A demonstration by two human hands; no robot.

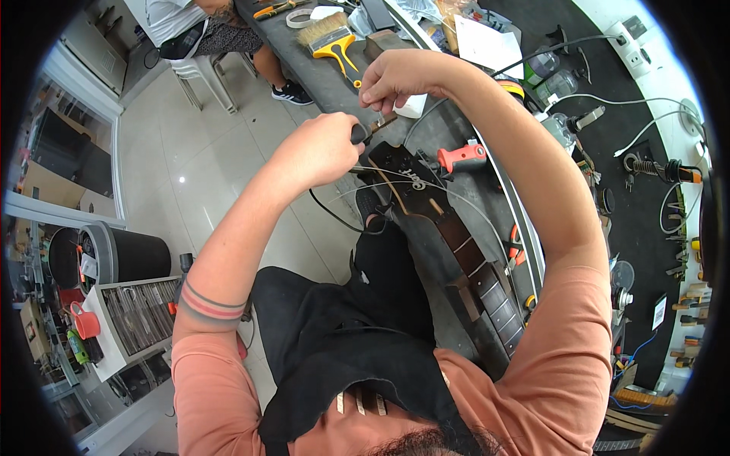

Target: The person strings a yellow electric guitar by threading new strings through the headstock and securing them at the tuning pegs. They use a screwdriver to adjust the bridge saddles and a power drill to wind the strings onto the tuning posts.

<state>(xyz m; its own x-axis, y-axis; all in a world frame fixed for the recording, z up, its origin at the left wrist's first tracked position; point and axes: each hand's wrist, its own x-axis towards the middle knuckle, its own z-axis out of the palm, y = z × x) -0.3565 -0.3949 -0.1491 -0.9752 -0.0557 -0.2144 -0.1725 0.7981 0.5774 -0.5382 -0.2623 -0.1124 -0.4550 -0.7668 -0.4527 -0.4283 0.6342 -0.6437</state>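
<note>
My left hand [323, 148] is closed around a black-handled tool [359, 134] whose kind I cannot make out. A small brown piece [384, 121] shows beside the handle, just below my right hand [395, 80]. The fingers of that right hand are pinched together, and what they hold, if anything, is too small to name. Below both hands lies a guitar neck with a black headstock [399, 169] and a dark fretboard [487, 281]. Thin strings or wires curve loosely from the headstock. A red-and-black tool handle [462, 157] rests right of the headstock.
A wide paintbrush [334, 47] with a yellow handle lies on the grey bench beyond my hands. Red-handled pliers [515, 245] lie right of the neck. Cables and bottles crowd the right side. Another person sits on a white stool [201, 76] at the far left; a black bin [133, 254] stands nearer.
</note>
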